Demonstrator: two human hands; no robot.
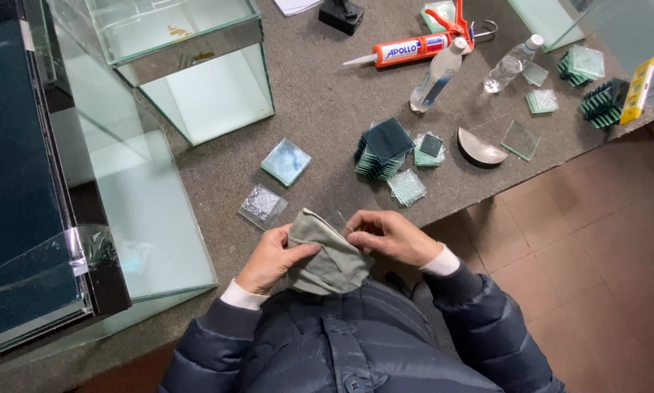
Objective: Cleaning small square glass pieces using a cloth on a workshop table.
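both hands at the near edge of the grey table (327, 102), just above the dark puffer jacket (341, 342): left hand (272, 258) and right hand (389, 236) each pinched shut on the grey-green cloth (327, 255), which is bunched between them; whether anything sits inside the cloth, can't tell. just beyond the cloth lie two small glass squares (263, 204), then the stack of dark glass squares (381, 149). farther past the stack are a curved glass piece (480, 149), two plastic bottles (438, 73) and an orange sealant gun (422, 45); glass tanks (196, 73) stand left of the stack.

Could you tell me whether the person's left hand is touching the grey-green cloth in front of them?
Touching. The head view shows the left hand with its thumb pressed onto the cloth, no gap between them; the right hand pinches its upper edge.
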